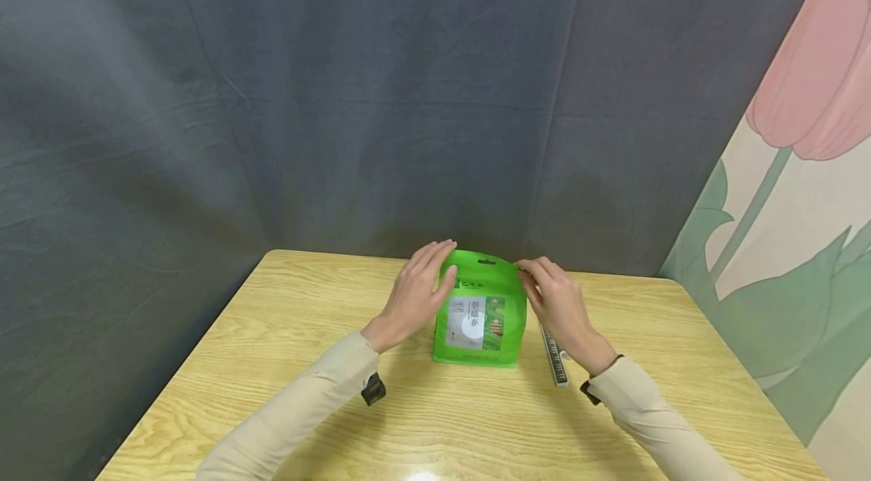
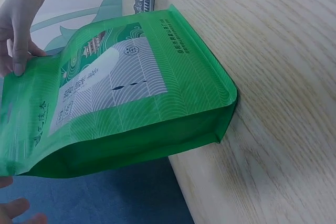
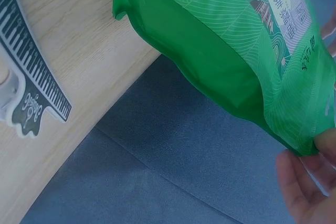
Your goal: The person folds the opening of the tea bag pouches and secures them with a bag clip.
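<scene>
A bright green stand-up tea pouch [image 1: 476,326] with a grey and green label stands upright on the table, its hang hole at the top. My right hand [image 1: 558,303] pinches the pouch's upper right corner between thumb and fingers, as the right wrist view also shows. At the upper left corner is my left hand [image 1: 415,288], its fingers fairly straight and the thumb spread away from them. In the left wrist view, the fingertips [image 2: 16,208] of that hand lie just beside the pouch's top corner, without a visible grip.
A ruler [image 1: 554,360] with dark markings and a shaped edge lies right of the pouch, partly under my right forearm; a small white round thing [image 3: 5,85] is beside it. Behind the wooden table [image 1: 306,299] hangs a dark grey curtain [image 1: 408,103]. A flower-painted wall [image 1: 803,239] stands at right.
</scene>
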A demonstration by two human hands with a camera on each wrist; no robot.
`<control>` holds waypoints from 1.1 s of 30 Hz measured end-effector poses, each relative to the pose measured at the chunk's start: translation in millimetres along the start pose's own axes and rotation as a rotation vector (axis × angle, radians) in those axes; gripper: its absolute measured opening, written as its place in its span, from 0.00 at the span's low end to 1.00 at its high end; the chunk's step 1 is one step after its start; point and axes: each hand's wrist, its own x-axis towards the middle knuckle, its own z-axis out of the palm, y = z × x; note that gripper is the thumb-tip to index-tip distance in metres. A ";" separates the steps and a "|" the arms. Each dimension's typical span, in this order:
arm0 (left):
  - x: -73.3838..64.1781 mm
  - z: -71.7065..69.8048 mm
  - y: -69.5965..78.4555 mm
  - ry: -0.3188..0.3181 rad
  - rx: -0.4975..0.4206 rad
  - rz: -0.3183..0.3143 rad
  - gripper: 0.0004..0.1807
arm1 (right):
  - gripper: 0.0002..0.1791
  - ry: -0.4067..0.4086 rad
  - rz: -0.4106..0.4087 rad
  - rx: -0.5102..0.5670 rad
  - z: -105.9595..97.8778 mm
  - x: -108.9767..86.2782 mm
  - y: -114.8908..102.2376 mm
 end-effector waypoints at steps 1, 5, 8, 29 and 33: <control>0.5 0.5 0.3 0.001 0.007 0.007 0.24 | 0.11 0.001 0.001 0.003 -0.2 0.1 -0.4; 1.4 2.1 1.1 0.012 0.043 0.035 0.23 | 0.11 0.005 0.010 0.010 -0.4 0.3 -2.3; 1.7 1.7 1.7 0.019 0.059 0.046 0.23 | 0.12 0.009 0.022 0.014 -0.1 -0.2 -3.3; 13.6 6.7 12.4 -0.022 0.289 0.142 0.22 | 0.09 0.009 0.030 -0.003 1.2 2.0 -4.7; 15.4 9.2 14.5 -0.039 0.304 0.160 0.22 | 0.09 0.003 0.037 -0.006 0.5 2.0 -4.7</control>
